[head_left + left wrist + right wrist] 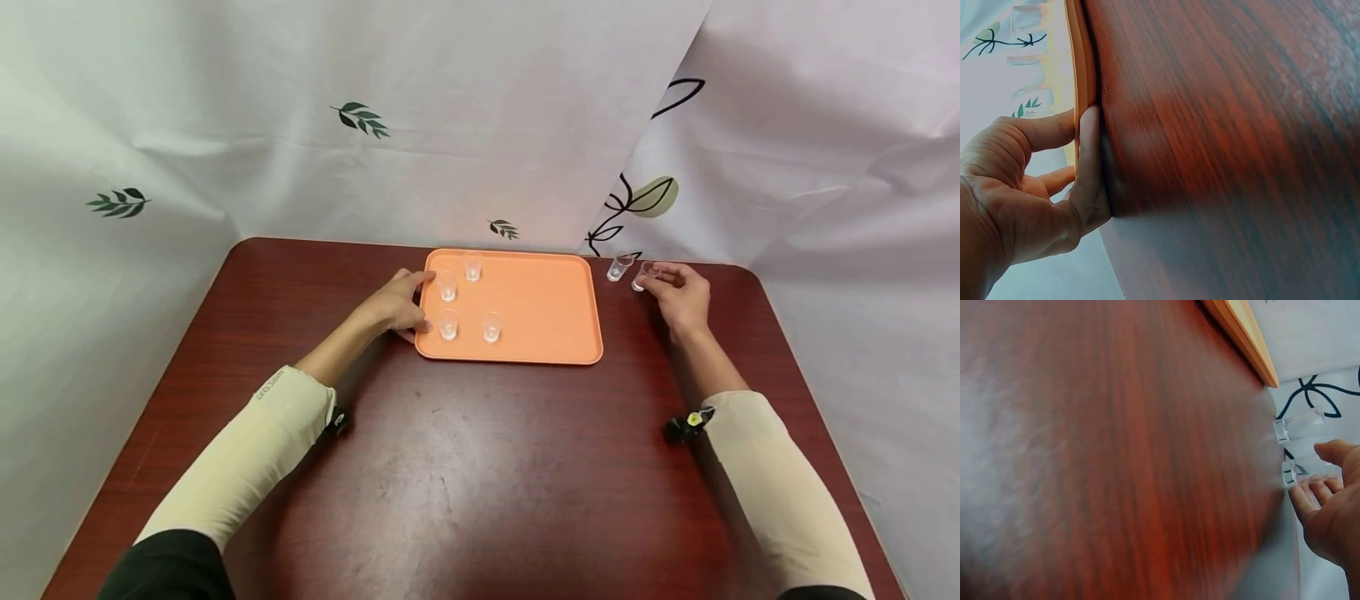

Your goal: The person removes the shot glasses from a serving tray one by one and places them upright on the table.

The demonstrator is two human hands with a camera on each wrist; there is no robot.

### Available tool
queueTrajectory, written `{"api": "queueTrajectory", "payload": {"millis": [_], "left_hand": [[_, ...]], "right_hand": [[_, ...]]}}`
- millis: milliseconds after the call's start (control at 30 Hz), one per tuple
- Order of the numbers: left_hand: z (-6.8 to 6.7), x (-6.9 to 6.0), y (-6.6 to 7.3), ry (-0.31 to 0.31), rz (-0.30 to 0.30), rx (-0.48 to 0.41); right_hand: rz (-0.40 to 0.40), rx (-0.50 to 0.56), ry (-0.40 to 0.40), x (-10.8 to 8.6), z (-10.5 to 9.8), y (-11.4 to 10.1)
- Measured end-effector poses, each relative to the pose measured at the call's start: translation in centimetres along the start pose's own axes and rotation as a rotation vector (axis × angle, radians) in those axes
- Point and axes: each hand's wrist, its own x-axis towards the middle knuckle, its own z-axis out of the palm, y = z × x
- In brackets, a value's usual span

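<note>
The right hand [681,302] is narrowed round a cup [1298,470], probably light, stiff and slippery, best pinched mid-side, with the tray [543,304] gripped by the left hand [399,305].

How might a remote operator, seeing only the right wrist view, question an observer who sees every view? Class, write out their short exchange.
Operator: I see only part of the orange tray. What stands on it?
Observer: Four clear cups, all in its left half as the person sees it.
Operator: And what is the left hand doing?
Observer: It grips the tray's left end.
</note>
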Motion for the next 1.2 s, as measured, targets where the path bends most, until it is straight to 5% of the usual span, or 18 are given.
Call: {"api": "queueTrajectory", "payload": {"millis": [533,1200], "left_hand": [[0.1,0.1,0.1,-0.004,0.003,-0.001],[0.2,0.1,0.0,0.004,0.003,-0.010]], "right_hand": [[0.009,-0.081,0.039,1.2,0.4,0.0],[0.048,-0.094,0.078,-0.1,-0.4,0.1]]}}
